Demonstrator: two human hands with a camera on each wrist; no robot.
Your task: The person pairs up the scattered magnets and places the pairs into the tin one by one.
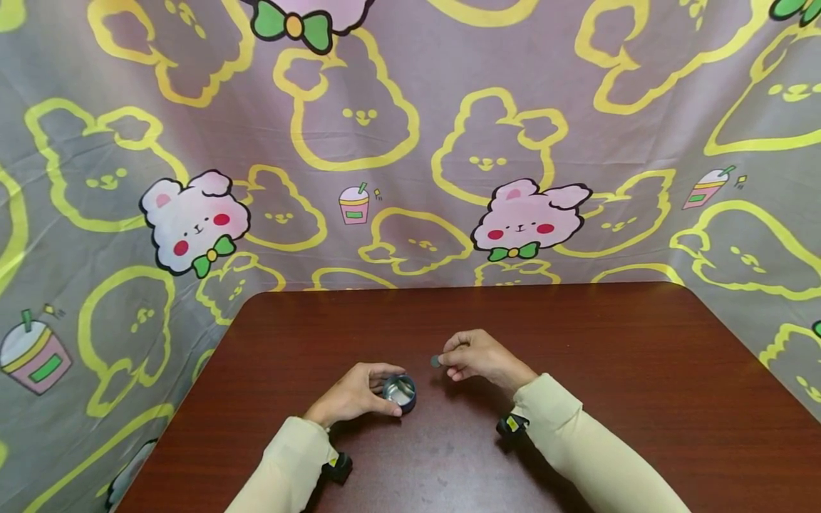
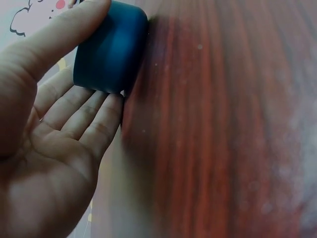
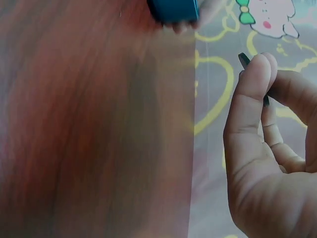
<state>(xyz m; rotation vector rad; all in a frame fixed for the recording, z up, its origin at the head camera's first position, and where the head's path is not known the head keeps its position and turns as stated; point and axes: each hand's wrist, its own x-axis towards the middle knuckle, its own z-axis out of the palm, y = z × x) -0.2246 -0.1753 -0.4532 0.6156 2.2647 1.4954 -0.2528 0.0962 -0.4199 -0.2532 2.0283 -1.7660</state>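
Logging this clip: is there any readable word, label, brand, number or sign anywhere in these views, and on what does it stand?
None can be read.
Backdrop cloth: only cartoon bunnies, bows and drink cups, no lettering.
Small blue tin, gripped by the left hand: no marking visible.
Small dark disc, pinched by the right hand: too small to tell.
Yellow tag on the right wrist device: too small to read.
Table: bare wood.

Bright, even light; wrist views blurred.

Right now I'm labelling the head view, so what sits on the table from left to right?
Left hand → small blue round tin → small dark disc → right hand, all over the dark wooden table.
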